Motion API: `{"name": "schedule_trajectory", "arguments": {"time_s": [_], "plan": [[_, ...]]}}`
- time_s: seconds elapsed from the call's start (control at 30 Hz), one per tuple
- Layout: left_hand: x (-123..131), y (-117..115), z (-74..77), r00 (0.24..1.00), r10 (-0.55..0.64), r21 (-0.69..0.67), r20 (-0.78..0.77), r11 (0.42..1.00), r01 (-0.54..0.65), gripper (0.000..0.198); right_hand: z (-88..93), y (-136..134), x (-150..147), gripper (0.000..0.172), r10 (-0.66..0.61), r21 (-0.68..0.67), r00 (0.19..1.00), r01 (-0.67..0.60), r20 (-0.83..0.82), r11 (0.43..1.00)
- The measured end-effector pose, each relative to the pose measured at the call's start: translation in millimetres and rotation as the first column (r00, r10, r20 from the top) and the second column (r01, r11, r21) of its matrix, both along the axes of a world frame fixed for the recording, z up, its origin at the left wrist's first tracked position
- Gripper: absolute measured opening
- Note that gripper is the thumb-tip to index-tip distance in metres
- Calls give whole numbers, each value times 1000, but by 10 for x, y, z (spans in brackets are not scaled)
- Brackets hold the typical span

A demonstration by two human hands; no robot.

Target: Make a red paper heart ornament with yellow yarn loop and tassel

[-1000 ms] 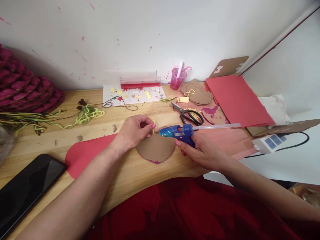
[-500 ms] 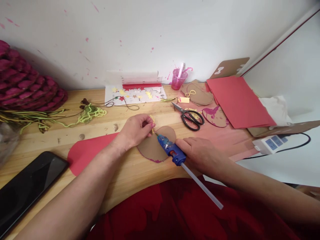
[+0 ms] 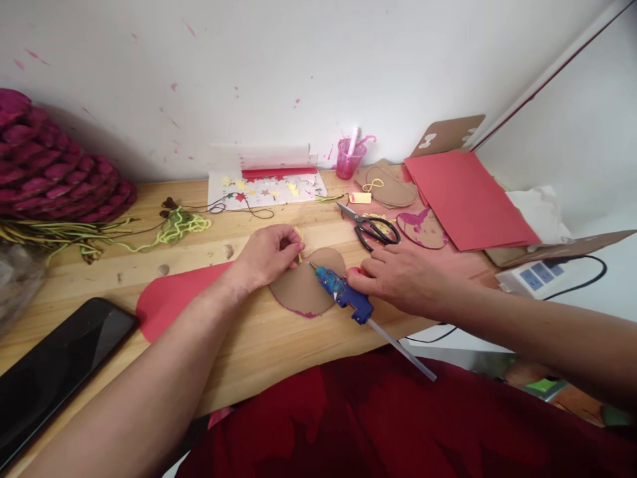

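Between the thumb and fingers of my left hand [image 3: 271,255] is a short yellow string [image 3: 300,244], pinched at the upper edge of a brown cardboard heart [image 3: 303,292] that lies on the table. My right hand [image 3: 398,275] is wrapped round a blue hot glue gun [image 3: 348,292]. Its nozzle points left, over the heart and close to the string. Out of the gun's back end sticks a long clear glue stick [image 3: 405,352]. A red paper piece [image 3: 174,299] lies partly under my left forearm.
Black-handled scissors [image 3: 375,229] lie beyond my right hand, beside a purple-stained cardboard heart [image 3: 423,229]. Red sheets [image 3: 470,202] and a power strip [image 3: 535,275] are at right. A phone [image 3: 60,378] lies at left, a pink cup [image 3: 350,159] against the wall.
My right hand has rolled over the glue gun, and the nozzle has drawn slightly away from the string. My left hand keeps its pinch. The whole view has shifted a little.
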State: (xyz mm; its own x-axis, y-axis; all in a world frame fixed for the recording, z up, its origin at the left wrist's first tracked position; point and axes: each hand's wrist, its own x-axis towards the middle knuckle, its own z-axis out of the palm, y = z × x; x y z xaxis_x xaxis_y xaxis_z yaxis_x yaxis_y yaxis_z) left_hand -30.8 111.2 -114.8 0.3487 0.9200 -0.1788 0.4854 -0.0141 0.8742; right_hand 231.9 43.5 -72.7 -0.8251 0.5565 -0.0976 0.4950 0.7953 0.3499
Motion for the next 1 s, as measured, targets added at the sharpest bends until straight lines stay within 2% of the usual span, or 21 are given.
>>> {"name": "schedule_trajectory", "arguments": {"time_s": [0.13, 0.3, 0.37, 0.43, 0.53, 0.6, 0.83, 1.0], "plan": [[-14, 11, 6, 999, 5, -47, 45, 999, -3, 17, 51, 37, 37, 35, -33, -92, 999, 35, 29, 995], [-28, 23, -5, 995, -1, -71, 104, 997, 9, 18, 8, -27, 40, 27, -180, -266, 982, 160, -52, 951], [-32, 22, -3, 993, -5, -75, 117, 997, 14, 20, -6, -66, 27, 16, -280, -379, 951, 213, -130, 900], [-33, 16, 1, 993, -10, -75, 122, 997, 19, 22, -3, -97, 6, 7, -401, -505, 894, 258, -198, 824], [-27, 5, 2, 993, -2, -71, 122, 997, 11, 26, 24, -130, -32, 17, -577, -647, 780, 313, -243, 695], [-21, -3, -4, 995, 10, -62, 103, 998, -3, 26, 45, -143, -54, 21, -643, -685, 719, 329, -265, 650], [-7, -9, -46, 999, 34, 44, 29, 998, -35, 29, 17, -146, -85, 22, -682, -729, 648, 277, -340, 626], [-7, 1, -75, 1000, 23, 85, 12, 996, -24, 29, -82, -137, -131, 20, -666, -701, 610, 241, -428, 671]]}}
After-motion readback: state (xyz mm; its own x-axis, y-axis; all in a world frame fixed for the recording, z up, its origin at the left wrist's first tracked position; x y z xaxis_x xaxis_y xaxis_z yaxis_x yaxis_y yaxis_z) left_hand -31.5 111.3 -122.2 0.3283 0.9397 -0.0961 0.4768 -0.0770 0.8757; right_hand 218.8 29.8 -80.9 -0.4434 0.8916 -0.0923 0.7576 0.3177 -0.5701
